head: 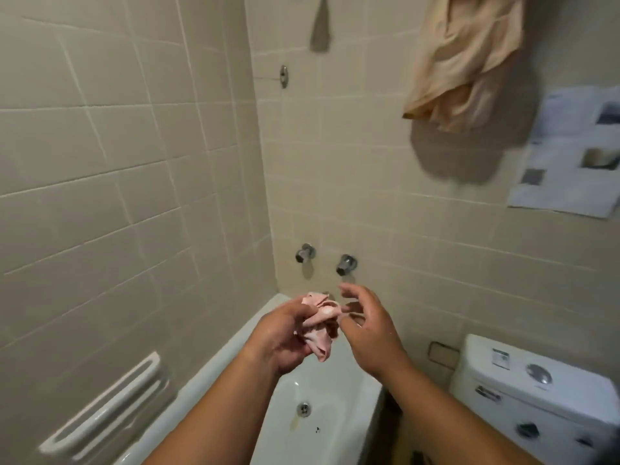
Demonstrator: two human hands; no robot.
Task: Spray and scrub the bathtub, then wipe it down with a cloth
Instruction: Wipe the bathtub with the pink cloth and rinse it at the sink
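Now left hand [285,337] clutches a pink cloth [318,330]; right hand [372,333] spread loosely beside it; cistern labels [488,394] blurred.

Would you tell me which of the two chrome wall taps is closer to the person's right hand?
The right-side tap: it sits just above the right hand, while the other tap lies further left, by the wall corner.

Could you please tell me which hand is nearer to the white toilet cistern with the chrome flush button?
The right hand. It hovers just left of the white toilet cistern; the left hand, gripping the crumpled pink cloth, is farther left.
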